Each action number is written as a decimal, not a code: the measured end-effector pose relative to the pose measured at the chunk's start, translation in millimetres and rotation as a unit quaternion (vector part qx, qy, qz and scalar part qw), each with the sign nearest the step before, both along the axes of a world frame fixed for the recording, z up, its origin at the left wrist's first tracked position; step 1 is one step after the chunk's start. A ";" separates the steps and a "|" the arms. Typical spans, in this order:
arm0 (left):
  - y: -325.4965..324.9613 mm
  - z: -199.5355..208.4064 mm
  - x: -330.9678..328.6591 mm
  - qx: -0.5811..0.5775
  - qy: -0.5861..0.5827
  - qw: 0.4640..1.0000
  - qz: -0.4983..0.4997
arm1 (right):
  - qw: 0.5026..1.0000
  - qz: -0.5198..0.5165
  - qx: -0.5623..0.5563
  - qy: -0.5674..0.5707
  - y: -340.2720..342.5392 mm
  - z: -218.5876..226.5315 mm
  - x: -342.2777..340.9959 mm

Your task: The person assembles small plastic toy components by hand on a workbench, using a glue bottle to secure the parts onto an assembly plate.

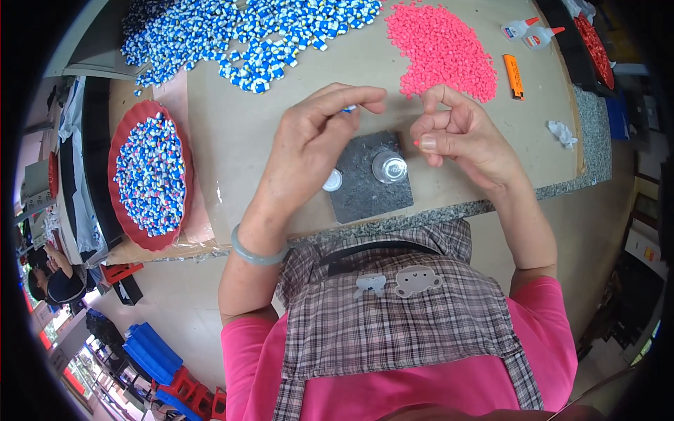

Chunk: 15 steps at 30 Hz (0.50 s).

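Observation:
My left hand (316, 130) is raised over the table with a small blue-and-white piece (349, 109) pinched in its fingers. Facing it, my right hand (456, 133) holds a tiny pink piece (417, 143) between thumb and fingertip. The two hands are apart. Below them lies a dark square slab (358, 200) bearing a small clear cup (390, 167) and a white round lid-like disc (333, 180), partly behind my left wrist. Beyond my hands spread a heap of blue-and-white pieces (260, 42) and a heap of pink pieces (439, 49).
A red scalloped tray (186, 189) of blue-and-white pieces stands at the left. Far right are two glue bottles (526, 34) with red tips, an orange box cutter (513, 77) and crumpled tissue (562, 133). The stone table edge (449, 212) runs before me. Another person (60, 277) is at far left.

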State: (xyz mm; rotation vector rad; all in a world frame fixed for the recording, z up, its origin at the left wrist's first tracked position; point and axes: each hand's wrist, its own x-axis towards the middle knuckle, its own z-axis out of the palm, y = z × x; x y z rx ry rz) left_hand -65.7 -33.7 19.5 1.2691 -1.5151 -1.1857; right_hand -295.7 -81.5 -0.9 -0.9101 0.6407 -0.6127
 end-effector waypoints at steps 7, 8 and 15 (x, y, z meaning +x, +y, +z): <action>22.5 -1.4 4.9 0.025 0.136 0.988 0.069 | 0.996 0.068 0.012 0.060 6.6 4.1 -1.0; 25.1 -0.1 4.8 0.038 0.147 0.985 0.081 | 0.995 0.067 0.015 0.066 7.0 4.8 -0.8; 37.3 -3.6 15.7 0.039 0.189 0.978 0.081 | 0.992 0.080 -0.015 0.098 6.9 5.0 0.1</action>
